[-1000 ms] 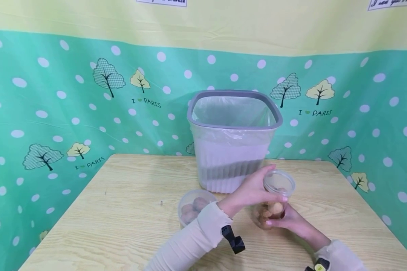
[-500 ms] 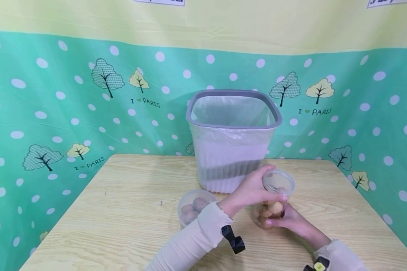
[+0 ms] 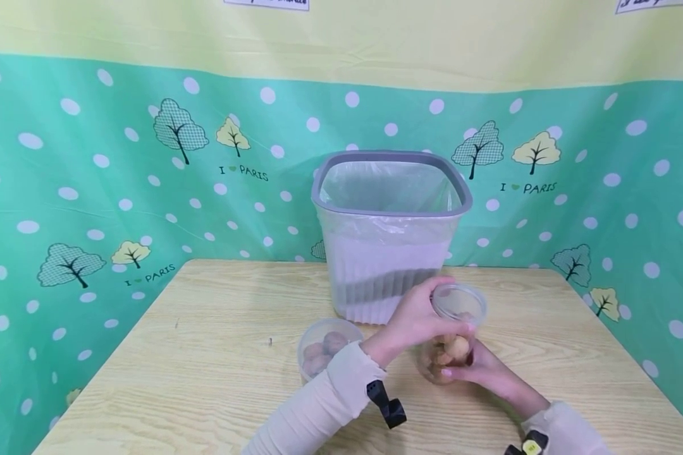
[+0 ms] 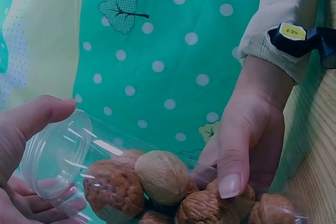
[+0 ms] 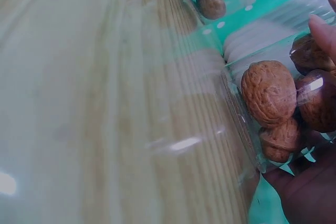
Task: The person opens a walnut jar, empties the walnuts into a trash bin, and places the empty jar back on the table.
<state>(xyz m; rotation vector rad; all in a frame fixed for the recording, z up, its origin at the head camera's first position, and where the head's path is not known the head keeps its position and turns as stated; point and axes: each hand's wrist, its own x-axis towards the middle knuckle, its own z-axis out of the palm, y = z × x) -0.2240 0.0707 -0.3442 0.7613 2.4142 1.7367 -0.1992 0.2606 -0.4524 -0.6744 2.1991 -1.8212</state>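
Observation:
A clear jar with a round lid on top holds several walnuts and stands on the table, leaning slightly. My left hand grips it around the lid, thumb and fingers on opposite sides. Lower down, my right hand holds the jar's body, its thumb across the wall. Through the plastic in the right wrist view, brown walnuts lie close to the base. A second clear tub with walnuts inside stands left of the jar, partly hidden behind my left sleeve.
A bin with a grey rim and a clear plastic liner stands at the back of the wooden table, just behind my left hand. A green and yellow patterned cloth hangs around the back and sides.
Both hands and the top of the jar have shifted slightly to the left. The grips look the same, and the tub and bin stay in place.

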